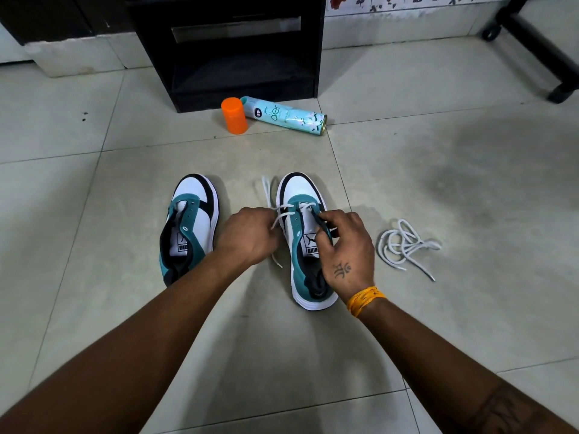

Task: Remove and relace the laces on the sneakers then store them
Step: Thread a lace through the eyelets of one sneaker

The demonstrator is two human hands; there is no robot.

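Two sneakers stood side by side on the tiled floor point(407, 189), toes pointing away from the person. The left sneaker point(190, 227) had no lace in it — its eyelets were bare and its tongue lay loose. The right sneaker point(305, 242) carried a white lace point(283, 211) threaded only through the eyelets nearest the toe, where it crossed over the tongue.

The left hand point(247, 234) was curled beside the right sneaker, pinching the lace, which ran from its fingers up to the eyelets. One lace tip lay on the floor just below that hand, and a loop of the same lace curved out on the tiles between the two shoes. The right hand point(347, 249) rested over the right side of the sneaker, its fingers point(326, 218) curled at the edge of the eyelet row; whether they gripped the lace or only the shoe's edge could not be told. A yellow wristband point(365, 300) sat on that wrist.

To the right of the pair, apart from them, a second lace point(405, 245) lay in a loose tangle on the floor.

Farther off, in front of a black cabinet point(225, 48), an orange cap point(234, 115) stood upright just beside a pale spray can point(286, 115) — the can lay on its side.
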